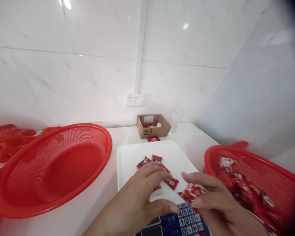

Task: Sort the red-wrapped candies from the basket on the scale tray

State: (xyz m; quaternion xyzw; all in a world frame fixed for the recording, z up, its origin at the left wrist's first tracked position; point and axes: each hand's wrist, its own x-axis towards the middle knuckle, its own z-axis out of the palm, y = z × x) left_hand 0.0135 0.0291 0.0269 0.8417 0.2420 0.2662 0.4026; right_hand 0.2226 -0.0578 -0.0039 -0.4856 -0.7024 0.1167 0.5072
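A white scale tray carries several small red candy packets. My left hand lies over the tray's near side, fingers stretched flat and touching the packets, thumb near the blue keypad. My right hand is closed on a red patterned packet just right of the tray, above the keypad.
A large empty red mesh basket sits at the left, with red plastic bags behind it. Another red basket with many red candies stands at the right. A small cardboard box is by the tiled wall.
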